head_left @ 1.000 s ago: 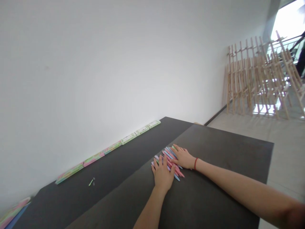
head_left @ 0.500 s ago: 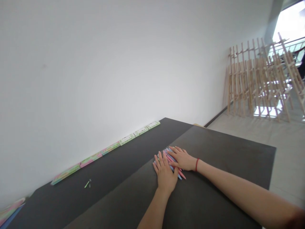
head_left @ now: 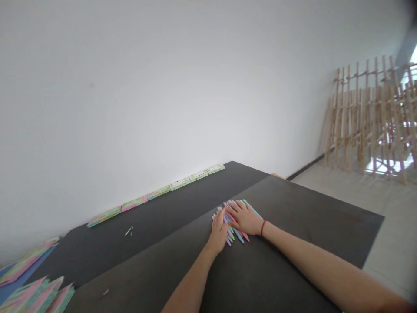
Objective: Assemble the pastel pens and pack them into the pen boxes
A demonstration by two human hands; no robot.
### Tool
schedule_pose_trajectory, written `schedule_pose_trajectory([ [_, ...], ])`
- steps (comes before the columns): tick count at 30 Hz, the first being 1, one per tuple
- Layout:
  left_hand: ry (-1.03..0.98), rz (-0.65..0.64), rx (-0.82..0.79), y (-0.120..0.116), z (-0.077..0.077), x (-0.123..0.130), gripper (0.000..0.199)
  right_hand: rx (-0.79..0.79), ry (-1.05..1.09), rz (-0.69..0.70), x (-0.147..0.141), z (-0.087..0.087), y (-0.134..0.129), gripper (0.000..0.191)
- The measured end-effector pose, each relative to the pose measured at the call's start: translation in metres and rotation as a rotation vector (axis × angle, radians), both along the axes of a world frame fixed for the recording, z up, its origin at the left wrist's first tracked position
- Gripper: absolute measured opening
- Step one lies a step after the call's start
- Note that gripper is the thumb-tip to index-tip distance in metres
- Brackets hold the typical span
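Observation:
On the dark table [head_left: 260,269], several pastel pens [head_left: 239,235] in pink, blue, green and purple lie side by side under both hands. My right hand [head_left: 245,218], with a red cord at the wrist, rests flat on them with its fingers spread. At the left edge of the pens is my left hand [head_left: 218,234], its fingers apart and touching the outer ones. Parts of the pens are hidden beneath the palms and fingers.
A row of green and pink boxes [head_left: 180,184] lines the wall. Small green and grey pieces [head_left: 128,231] lie left of centre. Colourful packets [head_left: 48,295] are at the lower left. Wooden easels [head_left: 368,117] stand at the far right.
The view has turned slightly left. My left hand has shifted to the left side of the pens, which now show more between the hands and are more fanned out.

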State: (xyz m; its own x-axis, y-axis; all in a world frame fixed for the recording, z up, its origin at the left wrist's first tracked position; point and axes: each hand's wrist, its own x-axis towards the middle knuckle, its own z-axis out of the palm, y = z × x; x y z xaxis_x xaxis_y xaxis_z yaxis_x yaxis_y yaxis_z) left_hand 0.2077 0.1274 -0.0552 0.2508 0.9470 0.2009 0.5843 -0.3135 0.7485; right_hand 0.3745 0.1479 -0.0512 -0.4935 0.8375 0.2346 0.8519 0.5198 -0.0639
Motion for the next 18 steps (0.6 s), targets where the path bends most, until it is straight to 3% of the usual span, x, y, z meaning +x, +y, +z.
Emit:
schedule_pose_trajectory([
  [3,-0.088,0.06,0.044,-0.014,0.007,-0.019,0.056,0.021,0.013,0.015,0.002,0.002,-0.001,0.064],
  [6,-0.073,0.15,0.099,-0.043,0.019,-0.063,0.05,0.077,0.049,0.046,0.005,0.006,-0.004,0.06],
  [11,0.172,0.335,0.191,-0.118,0.056,-0.187,0.038,0.21,0.132,0.11,0.01,-0.001,-0.002,0.052],
  [15,0.413,0.616,0.211,-0.182,0.094,-0.298,0.036,0.287,0.137,0.194,0.01,-0.014,0.005,0.053],
  [18,0.562,0.825,0.146,-0.215,0.109,-0.364,0.038,0.321,0.148,0.226,0.008,-0.017,0.005,0.052],
])
